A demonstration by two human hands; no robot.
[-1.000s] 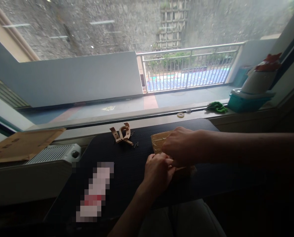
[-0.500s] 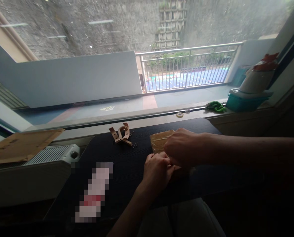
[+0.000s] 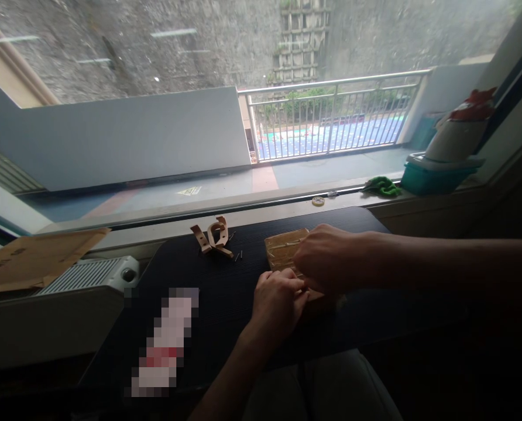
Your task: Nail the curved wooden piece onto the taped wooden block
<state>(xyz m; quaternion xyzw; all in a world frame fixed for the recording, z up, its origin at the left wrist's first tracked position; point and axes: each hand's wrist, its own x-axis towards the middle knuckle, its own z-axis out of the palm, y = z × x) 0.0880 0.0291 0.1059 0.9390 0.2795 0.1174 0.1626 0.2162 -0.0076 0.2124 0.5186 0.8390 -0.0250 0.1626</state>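
A flat wooden sheet (image 3: 282, 250) lies on the black table (image 3: 226, 304) in front of me. My right hand (image 3: 331, 260) is curled over its near part, fingers pressed together on the sheet. My left hand (image 3: 276, 304) is closed against the sheet's near left edge, touching the right hand. What the fingers pinch is hidden. A small assembly of wooden pieces (image 3: 212, 237) stands further left near the table's far edge, with a few small dark pins (image 3: 239, 255) beside it.
A pixelated oblong item (image 3: 167, 342) lies on the table's left. A cardboard piece (image 3: 33, 257) rests over a radiator (image 3: 85, 275). On the sill are a tape roll (image 3: 318, 201), a green cloth (image 3: 381, 187) and a teal tub (image 3: 440, 175).
Both hands stay on the wooden sheet with only slight shifts. The view has tilted a little.
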